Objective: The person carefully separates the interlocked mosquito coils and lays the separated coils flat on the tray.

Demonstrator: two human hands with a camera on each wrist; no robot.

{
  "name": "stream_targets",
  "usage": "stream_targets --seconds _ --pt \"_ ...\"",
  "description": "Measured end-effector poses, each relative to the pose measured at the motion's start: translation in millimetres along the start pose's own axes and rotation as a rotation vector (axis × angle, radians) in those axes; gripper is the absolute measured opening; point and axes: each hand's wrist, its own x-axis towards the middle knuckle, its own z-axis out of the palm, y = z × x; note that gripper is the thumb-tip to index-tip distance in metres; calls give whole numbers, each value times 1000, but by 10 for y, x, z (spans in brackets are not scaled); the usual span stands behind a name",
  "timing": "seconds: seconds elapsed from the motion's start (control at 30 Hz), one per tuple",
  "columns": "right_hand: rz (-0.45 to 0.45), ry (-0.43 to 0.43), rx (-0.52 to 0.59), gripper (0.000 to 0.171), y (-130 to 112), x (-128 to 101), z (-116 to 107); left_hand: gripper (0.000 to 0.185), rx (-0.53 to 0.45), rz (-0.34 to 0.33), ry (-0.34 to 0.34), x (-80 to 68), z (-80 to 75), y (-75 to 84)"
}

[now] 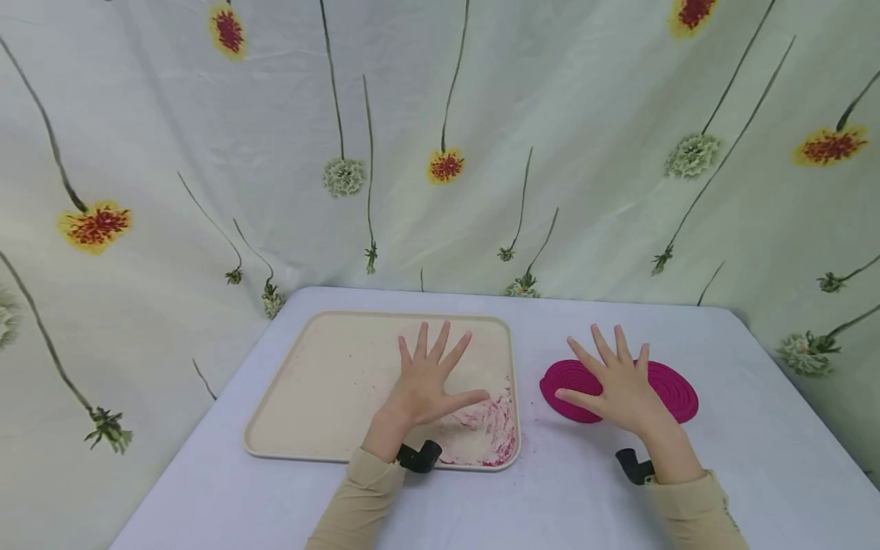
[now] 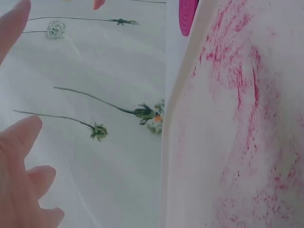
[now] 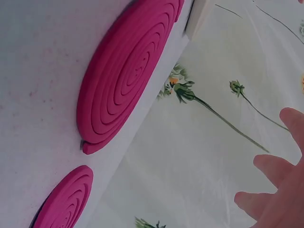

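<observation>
Hands are hovering spread and holding nothing, the left hand [image 1: 424, 382] over the beige tray [image 1: 323, 382] smeared with pink powder [image 1: 491, 435], the right hand [image 1: 619, 382] over 1 magenta ridged mat [image 1: 677, 393] lying on the table [image 1: 564, 489], so the smear is looking uncleaned.

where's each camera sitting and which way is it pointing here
Head: worn on the head, looking forward and down at the table; shows both forearms, the left hand spread over the tray and the right hand over the pink coiled mat.
Left wrist: beside the left hand, looking along the tray's red-stained corner towards the flowered cloth; fingertips show.
Right wrist: beside the right hand, looking across the mat; fingers show.
Shared: both wrist views catch the mat and cloth, as the head view does.
</observation>
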Motion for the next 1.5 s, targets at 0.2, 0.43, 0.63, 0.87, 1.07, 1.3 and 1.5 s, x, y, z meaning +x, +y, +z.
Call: stream_targets --seconds 0.2,0.43,0.63,0.87,1.07,1.3,1.5 --pt "29 -24 103 87 114 -19 -122 87 -331 79 16 49 11 86" --pt "61 -8 330 81 320 -55 -256 79 -715 195 31 177 33 366" --pt "134 12 451 73 532 -121 -344 75 -991 279 34 348 134 634" --pt "199 86 586 63 1074 -136 -130 68 -1326 229 0 487 278 985" --pt "317 168 590 54 1963 -58 448 48 -1545 -7 60 619 435 1251" --pt "426 183 616 62 2002 -185 419 40 -1599 -171 73 718 647 1446" --pt "462 245 797 70 1845 -301 282 34 -1586 -243 59 781 820 1601"
